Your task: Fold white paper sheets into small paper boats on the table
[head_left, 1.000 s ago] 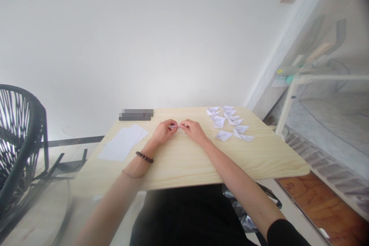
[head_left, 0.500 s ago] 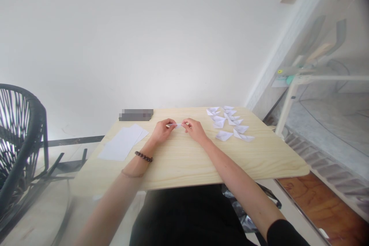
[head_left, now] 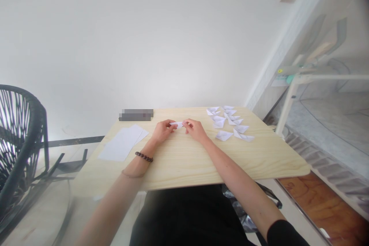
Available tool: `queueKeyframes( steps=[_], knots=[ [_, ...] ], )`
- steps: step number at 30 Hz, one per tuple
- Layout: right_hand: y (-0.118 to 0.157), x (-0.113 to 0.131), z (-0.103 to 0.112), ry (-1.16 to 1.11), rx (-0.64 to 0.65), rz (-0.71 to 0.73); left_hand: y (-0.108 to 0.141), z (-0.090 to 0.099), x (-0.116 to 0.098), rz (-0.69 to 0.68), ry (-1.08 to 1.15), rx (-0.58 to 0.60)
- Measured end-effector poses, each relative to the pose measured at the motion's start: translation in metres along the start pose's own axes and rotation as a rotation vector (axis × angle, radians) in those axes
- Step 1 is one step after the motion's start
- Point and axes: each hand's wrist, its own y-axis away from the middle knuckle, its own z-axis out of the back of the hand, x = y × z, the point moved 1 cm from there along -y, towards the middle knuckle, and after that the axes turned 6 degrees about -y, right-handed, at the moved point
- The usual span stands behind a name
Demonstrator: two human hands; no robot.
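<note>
A small folded piece of white paper (head_left: 179, 124) is stretched between my two hands above the middle of the table (head_left: 184, 161). My left hand (head_left: 163, 130) pinches its left end, thumb in front and fingers behind. At the right end, my right hand (head_left: 195, 128) grips it between thumb and fingertips. Both hands partly cover the paper, so its full shape is hidden. Several folded paper boats (head_left: 219, 122) stand in loose rows to the right of my right hand. Flat sheets of white paper (head_left: 119, 144) lie overlapping to the left of my left hand.
A dark, blurred-out object (head_left: 136, 115) lies at the table's back left edge, near the white wall (head_left: 173, 46). Left of the table stands a dark woven chair (head_left: 37, 119). A white metal frame (head_left: 286, 103) rises beyond the right edge.
The folded paper has tilted so that more of its white face shows between my fingers. My hands have barely moved; the boats and sheets stay where they were.
</note>
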Motion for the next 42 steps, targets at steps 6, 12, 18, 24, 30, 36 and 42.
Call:
queueKeyframes(
  steps=[6,12,18,24,30,36,42],
  knots=[
    [0.0002,-0.0011,0.0010,0.004,-0.041,0.004,-0.0029,-0.0006,0.0022,0.030,0.173,0.036],
    [-0.0002,-0.0026,0.0001,0.006,-0.042,-0.011,-0.0013,0.0045,-0.0021,0.017,0.068,0.033],
    [-0.0007,-0.0066,-0.0017,-0.063,-0.026,-0.063,-0.0001,0.0033,-0.0049,0.061,0.071,0.025],
    [-0.0001,-0.0064,-0.0012,-0.060,-0.021,-0.087,0.0014,0.0014,-0.0066,0.080,0.041,0.028],
    [0.0004,-0.0058,-0.0014,-0.078,-0.018,-0.089,0.0013,0.0016,-0.0039,0.067,0.030,0.037],
    [0.0003,-0.0053,-0.0034,-0.098,-0.005,-0.095,0.0012,0.0020,-0.0014,0.037,0.009,0.041],
    [0.0005,-0.0038,-0.0037,-0.096,0.000,-0.112,0.0026,0.0029,-0.0031,0.040,-0.023,0.037]
  ],
)
